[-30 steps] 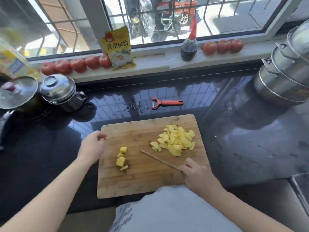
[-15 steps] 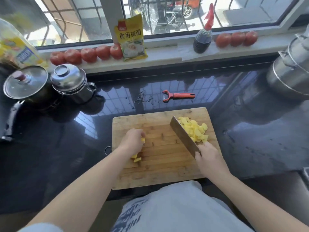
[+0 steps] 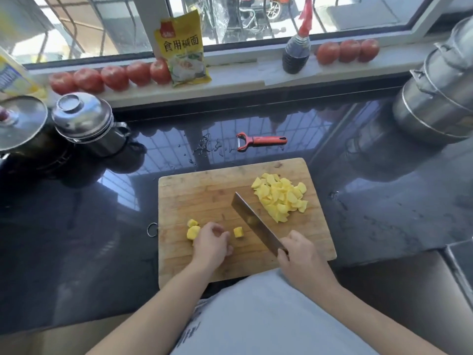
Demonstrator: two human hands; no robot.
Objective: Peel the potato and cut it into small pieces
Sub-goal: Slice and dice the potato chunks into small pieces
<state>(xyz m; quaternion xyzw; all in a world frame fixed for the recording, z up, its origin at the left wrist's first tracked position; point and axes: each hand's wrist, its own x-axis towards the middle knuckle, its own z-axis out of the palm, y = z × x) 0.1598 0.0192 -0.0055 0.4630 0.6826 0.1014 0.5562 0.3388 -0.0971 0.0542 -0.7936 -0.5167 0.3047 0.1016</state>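
A wooden cutting board (image 3: 204,190) lies on the dark counter. A heap of small yellow potato pieces (image 3: 280,197) sits at its far right. A few larger potato chunks (image 3: 192,231) lie at the left, and one small piece (image 3: 238,232) lies apart near the middle. My left hand (image 3: 211,243) rests on the board between them with fingers curled; whether it holds a piece is hidden. My right hand (image 3: 298,254) grips the handle of a cleaver (image 3: 254,222), whose blade slants up and left over the board, left of the heap.
A red peeler (image 3: 259,141) lies on the wet counter behind the board. Steel pots (image 3: 87,121) and a glass lid (image 3: 20,121) stand at the left, stacked steel basins (image 3: 435,98) at the right. Tomatoes (image 3: 112,78), a yellow packet (image 3: 183,49) and a sauce bottle (image 3: 295,52) line the sill.
My left hand came from the board's left edge to the chunks and now sits just below them. One small piece lies apart. The cleaver was lifted from flat to slanting.
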